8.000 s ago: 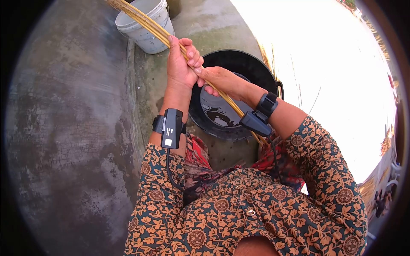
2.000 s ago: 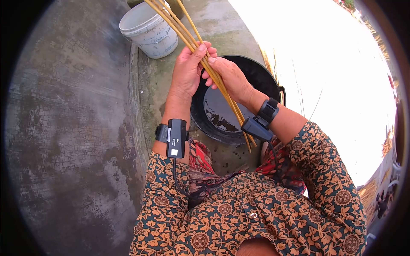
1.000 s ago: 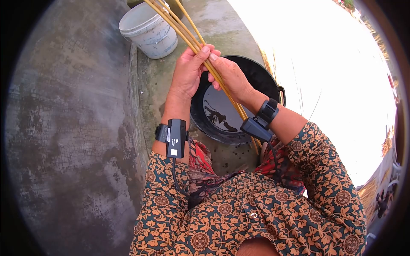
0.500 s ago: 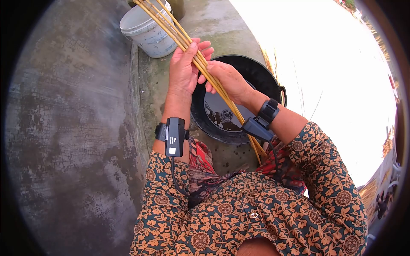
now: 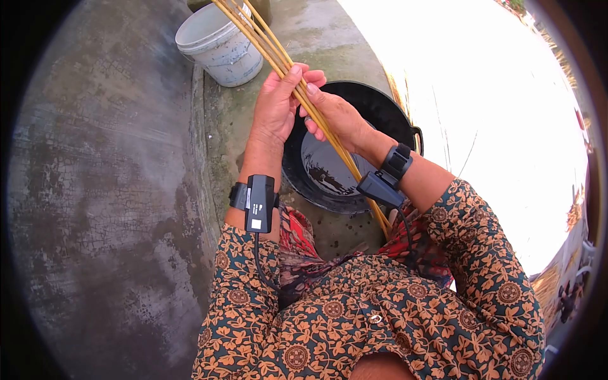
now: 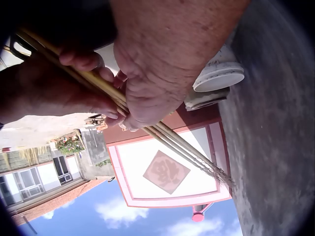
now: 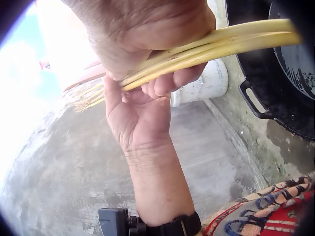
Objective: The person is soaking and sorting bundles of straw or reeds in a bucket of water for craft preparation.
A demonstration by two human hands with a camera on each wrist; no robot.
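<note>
1. While I watch through the head camera, my left hand (image 5: 277,104) has its fingers curled round a bundle of yellow reed stalks (image 5: 269,47), gripping it from the left side.
2. My right hand (image 5: 339,117) pinches the same stalks just below the left one; the two hands touch at the fingertips.
3. From the right wrist view, the stalks (image 7: 216,46) run between the right fingers and the left palm (image 7: 140,110), pressed tight together.
4. Seen from the left wrist view, the stalks (image 6: 167,135) stick out past the left hand (image 6: 157,73) and end in a frayed tip.
5. Slanting up and away, the bundle passes over a white bucket (image 5: 218,44); its lower end comes down past my right wrist toward my lap.
6. Under the hands sits a black basin (image 5: 392,117) with shallow dark water, on a grey concrete floor (image 5: 107,190).
7. Each wrist carries a strapped black camera.
</note>
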